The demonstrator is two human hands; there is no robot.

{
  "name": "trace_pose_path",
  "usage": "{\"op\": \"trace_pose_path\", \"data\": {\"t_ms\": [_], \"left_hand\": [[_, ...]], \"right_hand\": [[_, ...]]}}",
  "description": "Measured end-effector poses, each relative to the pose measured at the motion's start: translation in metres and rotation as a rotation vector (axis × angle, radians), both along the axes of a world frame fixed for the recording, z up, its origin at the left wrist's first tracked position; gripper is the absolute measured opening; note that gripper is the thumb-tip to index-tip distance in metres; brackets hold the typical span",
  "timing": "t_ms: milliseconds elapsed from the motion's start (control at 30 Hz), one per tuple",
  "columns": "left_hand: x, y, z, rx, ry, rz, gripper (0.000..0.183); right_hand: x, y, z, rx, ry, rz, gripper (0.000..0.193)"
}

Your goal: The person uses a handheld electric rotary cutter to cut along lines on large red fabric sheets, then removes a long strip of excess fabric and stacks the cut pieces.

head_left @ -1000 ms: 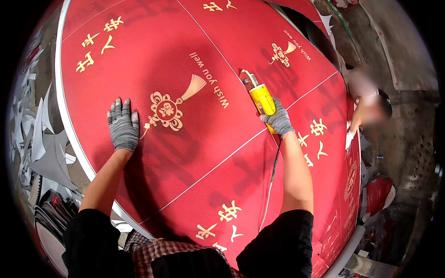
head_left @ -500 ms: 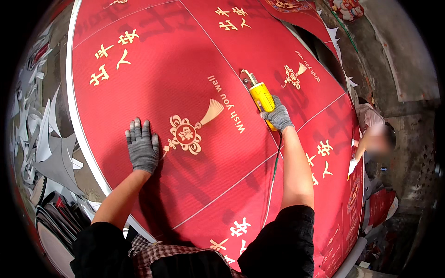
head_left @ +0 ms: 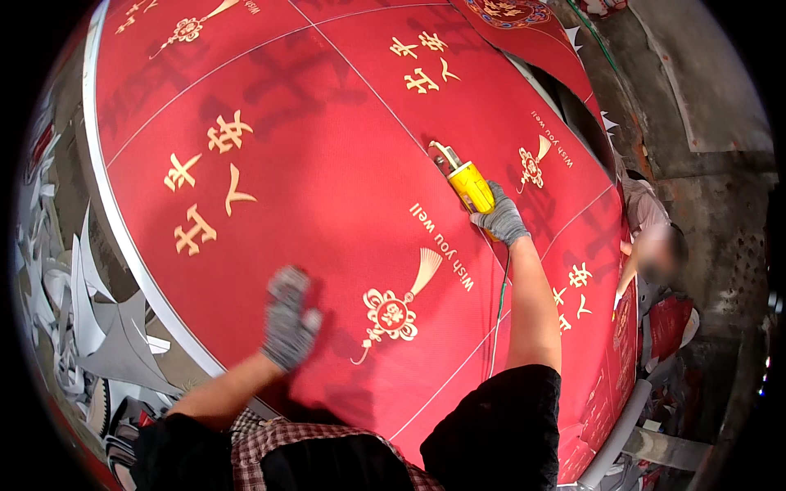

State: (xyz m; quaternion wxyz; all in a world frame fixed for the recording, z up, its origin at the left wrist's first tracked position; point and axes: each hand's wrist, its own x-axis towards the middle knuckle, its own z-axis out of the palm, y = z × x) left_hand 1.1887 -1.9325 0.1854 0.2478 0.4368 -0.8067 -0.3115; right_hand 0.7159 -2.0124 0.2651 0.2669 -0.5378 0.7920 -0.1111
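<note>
My right hand [head_left: 501,218], in a grey knit glove, grips a yellow handheld electric cutter [head_left: 472,188]. The cutter's metal head rests on a white dividing line of the large red printed mat sheet [head_left: 327,155], and a thin cord [head_left: 501,315] trails back from it toward me. My left hand [head_left: 291,317], gloved alike and blurred by motion, is over the sheet beside a gold knot-and-tassel print [head_left: 391,315]. Its thumb stands apart from the fingers and it holds nothing. Whether it touches the sheet I cannot tell.
Pale scrap pieces [head_left: 123,348] lie heaped on the floor at the left, past the sheet's white edge [head_left: 123,237]. Another person [head_left: 647,217] leans in at the right edge of the sheet. A red flap [head_left: 540,41] curls up at the far right.
The cutter has advanced along the white line, away from me. My left hand has left its flat, spread position on the sheet and moved nearer my body. The view has shifted too.
</note>
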Motion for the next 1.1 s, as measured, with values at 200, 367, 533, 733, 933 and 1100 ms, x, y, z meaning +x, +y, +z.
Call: {"op": "trace_pose_path", "data": {"t_ms": [200,367,533,733,933,1100], "left_hand": [[0.122,-0.235,-0.043,-0.267,-0.514,0.584,0.055],[0.132,-0.27,-0.047,-0.17,-0.667,0.668,0.053],[0.128,-0.27,-0.04,-0.159,-0.663,0.65,0.051],[0.127,-0.272,-0.039,-0.126,-0.66,0.654,0.051],[0.125,-0.273,-0.037,-0.12,-0.638,0.65,0.051],[0.128,-0.274,-0.037,-0.113,-0.62,0.64,0.053]], "right_hand": [[0.026,-0.048,0.001,-0.015,-0.112,0.015,0.089],[0.042,-0.088,-0.011,-0.009,-0.066,0.0,0.093],[0.042,-0.114,-0.019,-0.017,-0.052,0.017,0.093],[0.069,-0.155,-0.017,-0.019,-0.029,0.023,0.092],[0.085,-0.193,-0.016,-0.011,0.008,0.038,0.091],[0.105,-0.225,-0.015,-0.019,-0.006,0.057,0.091]]}}
